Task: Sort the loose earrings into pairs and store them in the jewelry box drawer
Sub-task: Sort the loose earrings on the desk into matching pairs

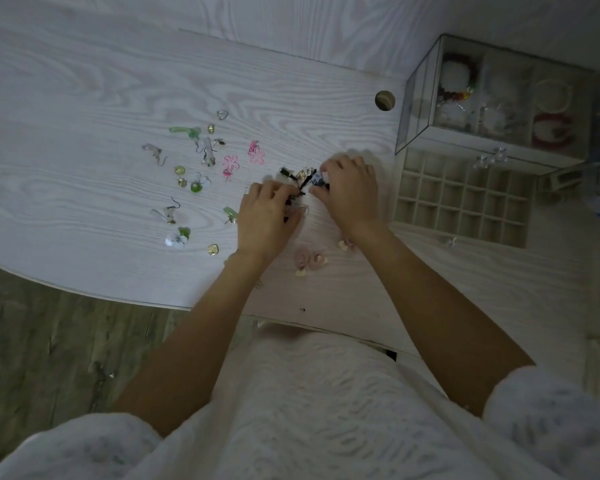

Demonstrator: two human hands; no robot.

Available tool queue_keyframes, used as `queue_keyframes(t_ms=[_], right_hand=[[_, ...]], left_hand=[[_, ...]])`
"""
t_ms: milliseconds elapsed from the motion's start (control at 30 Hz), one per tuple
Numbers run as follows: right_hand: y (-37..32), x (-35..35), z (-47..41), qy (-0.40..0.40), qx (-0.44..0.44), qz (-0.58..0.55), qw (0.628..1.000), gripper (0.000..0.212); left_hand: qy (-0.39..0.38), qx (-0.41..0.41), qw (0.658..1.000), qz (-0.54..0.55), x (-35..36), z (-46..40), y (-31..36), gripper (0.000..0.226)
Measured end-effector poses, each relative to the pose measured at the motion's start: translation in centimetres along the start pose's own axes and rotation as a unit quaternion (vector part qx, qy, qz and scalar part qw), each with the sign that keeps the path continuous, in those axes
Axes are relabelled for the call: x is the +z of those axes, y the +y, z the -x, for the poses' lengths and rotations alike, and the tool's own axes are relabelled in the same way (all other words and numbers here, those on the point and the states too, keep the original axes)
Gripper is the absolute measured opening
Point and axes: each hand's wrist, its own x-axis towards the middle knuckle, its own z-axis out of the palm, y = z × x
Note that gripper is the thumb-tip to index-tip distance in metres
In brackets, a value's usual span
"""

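Over the table (pixel 84 98), both hands palm-down, left hand (pixel 267 216) and right hand (pixel 350 192) pinching dark earrings (pixel 300 188).

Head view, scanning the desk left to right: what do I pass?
Green and clear earrings → pink flower earrings → left hand → right hand → open drawer.

Both hands meet mid-table: left hand (pixel 267 220) and right hand (pixel 352 188) pinch dark earrings (pixel 300 192). Loose earrings (pixel 194 168) scattered left. Open gridded drawer (pixel 465 199) right, under glass jewelry box (pixel 492 98).
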Motion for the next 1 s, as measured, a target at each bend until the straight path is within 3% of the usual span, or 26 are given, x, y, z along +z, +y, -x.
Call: queue_keyframes(t_ms=[100, 267, 400, 500, 733, 1000], right_hand=[[-1.0, 0.2, -1.0, -0.007, 0.031, -0.002, 1.000, 0.030], [-2.3, 0.4, -1.1, -0.002, 0.031, -0.103, 0.994, 0.014], [-3.1, -0.1, -0.5, 0.024, 0.086, -0.266, 0.960, 0.014], [-3.0, -0.6, 0.2, 0.044, 0.103, -0.314, 0.943, 0.013], [-2.5, -0.9, 0.4, 0.031, 0.084, -0.309, 0.947, 0.004], [-1.3, -2.4, 0.7, 0.048, 0.090, -0.330, 0.938, 0.011]], left_hand=[[0.003, -0.026, 0.999, -0.025, -0.2, -0.6, 0.0, 0.027], [0.019, -0.062, 0.997, -0.048, -1.2, -1.0, -1.7, 0.026], [-0.022, -0.075, 0.997, -0.028, -1.8, -1.3, -2.5, 0.030], [-0.044, -0.078, 0.995, -0.039, -2.3, -1.2, -2.7, 0.031], [0.005, -0.057, 0.997, -0.041, -1.4, -1.6, -2.0, 0.044], [0.012, -0.060, 0.997, -0.037, -1.1, -3.5, -2.5, 0.013]])
